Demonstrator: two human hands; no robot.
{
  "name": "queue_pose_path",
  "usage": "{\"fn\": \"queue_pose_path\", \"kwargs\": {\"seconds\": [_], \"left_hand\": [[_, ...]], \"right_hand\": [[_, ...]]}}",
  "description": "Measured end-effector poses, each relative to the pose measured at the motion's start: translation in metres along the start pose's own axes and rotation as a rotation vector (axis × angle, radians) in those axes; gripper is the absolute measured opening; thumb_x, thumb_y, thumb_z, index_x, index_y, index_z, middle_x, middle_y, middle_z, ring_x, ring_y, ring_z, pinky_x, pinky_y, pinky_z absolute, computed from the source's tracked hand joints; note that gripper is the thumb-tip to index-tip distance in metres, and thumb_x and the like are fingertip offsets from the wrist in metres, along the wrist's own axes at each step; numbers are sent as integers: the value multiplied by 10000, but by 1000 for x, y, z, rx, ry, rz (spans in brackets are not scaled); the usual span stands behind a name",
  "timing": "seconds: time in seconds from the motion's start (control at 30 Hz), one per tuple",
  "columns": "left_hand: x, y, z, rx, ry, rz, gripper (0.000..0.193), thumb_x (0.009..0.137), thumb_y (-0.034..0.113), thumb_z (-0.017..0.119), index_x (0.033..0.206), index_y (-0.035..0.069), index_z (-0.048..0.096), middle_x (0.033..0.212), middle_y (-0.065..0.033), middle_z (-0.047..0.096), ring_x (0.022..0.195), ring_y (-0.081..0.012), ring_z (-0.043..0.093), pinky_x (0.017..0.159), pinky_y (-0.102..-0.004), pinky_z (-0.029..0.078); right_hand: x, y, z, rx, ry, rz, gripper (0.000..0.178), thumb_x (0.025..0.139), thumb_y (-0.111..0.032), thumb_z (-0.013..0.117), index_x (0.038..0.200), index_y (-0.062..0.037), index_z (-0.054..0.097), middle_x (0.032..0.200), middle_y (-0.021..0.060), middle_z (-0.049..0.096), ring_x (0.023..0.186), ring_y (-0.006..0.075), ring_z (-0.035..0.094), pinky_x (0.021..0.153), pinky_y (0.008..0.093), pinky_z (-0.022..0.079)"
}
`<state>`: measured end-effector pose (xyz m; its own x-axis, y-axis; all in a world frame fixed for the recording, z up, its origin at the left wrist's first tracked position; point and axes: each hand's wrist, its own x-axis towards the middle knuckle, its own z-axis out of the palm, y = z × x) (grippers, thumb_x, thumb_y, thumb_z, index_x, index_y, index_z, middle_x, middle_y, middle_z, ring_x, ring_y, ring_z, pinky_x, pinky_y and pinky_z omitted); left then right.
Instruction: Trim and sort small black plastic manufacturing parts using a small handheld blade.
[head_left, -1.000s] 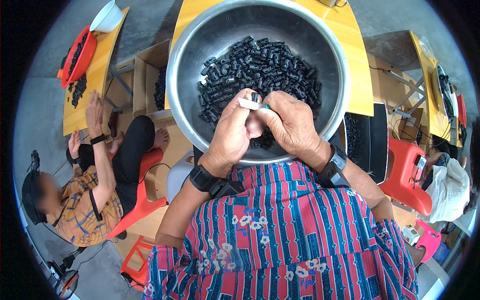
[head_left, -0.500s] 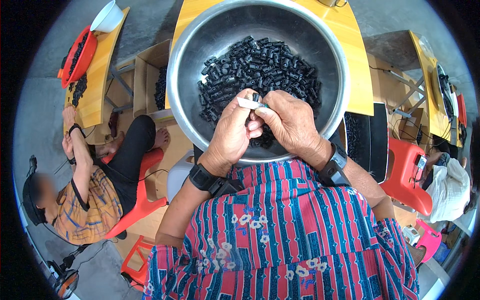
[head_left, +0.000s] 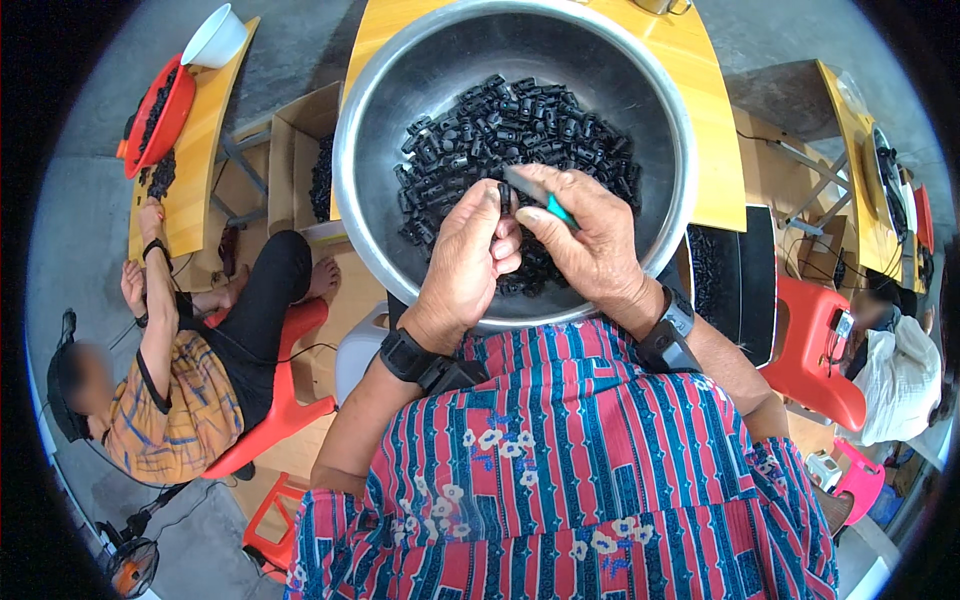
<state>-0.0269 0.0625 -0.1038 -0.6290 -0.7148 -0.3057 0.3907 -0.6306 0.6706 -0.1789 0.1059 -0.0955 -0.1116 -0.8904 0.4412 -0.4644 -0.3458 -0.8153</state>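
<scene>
Bright even daylight, fisheye-bent, dark-vignetted edges.

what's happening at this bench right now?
A person works over a large steel bowl heaped with small black plastic parts. The left hand pinches one black part at its fingertips; the right hand holds a small tool with a teal handle against it. Both wrists carry black bands. To the left, a co-worker sits on a red chair at another yellow table.

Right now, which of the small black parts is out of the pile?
The black part pinched in the left hand, raised above the heap in the steel bowl; the rest lie loose.
</scene>
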Motion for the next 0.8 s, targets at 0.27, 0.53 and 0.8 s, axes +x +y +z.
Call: {"fn": "queue_pose_path", "kwargs": {"seconds": [0.27,0.53,0.8], "left_hand": [[5,-3,-8,-48,16,36,209,1019,313,412,1004,143,533,772,63,447,629,-28,372,538,-178,330],[7,0,0,-61,127,44,189,1007,327,447,966,163,530,766,66,470,631,-25,399,539,-175,324],[9,0,-12,-9,56,70,126,1005,251,461,969,143,514,790,46,495,626,-32,392,510,-181,330]], "right_hand": [[-1,-10,1,-270,-167,24,409,835,-232,653,1233,-149,600,767,94,557,672,280,604,577,372,493],[0,-9,3,-270,-162,-51,423,798,-198,669,1213,-140,611,762,90,565,659,269,597,576,369,495],[4,-4,6,-96,-49,18,318,779,-165,719,1078,-80,654,830,121,635,730,289,638,633,354,504]]}}
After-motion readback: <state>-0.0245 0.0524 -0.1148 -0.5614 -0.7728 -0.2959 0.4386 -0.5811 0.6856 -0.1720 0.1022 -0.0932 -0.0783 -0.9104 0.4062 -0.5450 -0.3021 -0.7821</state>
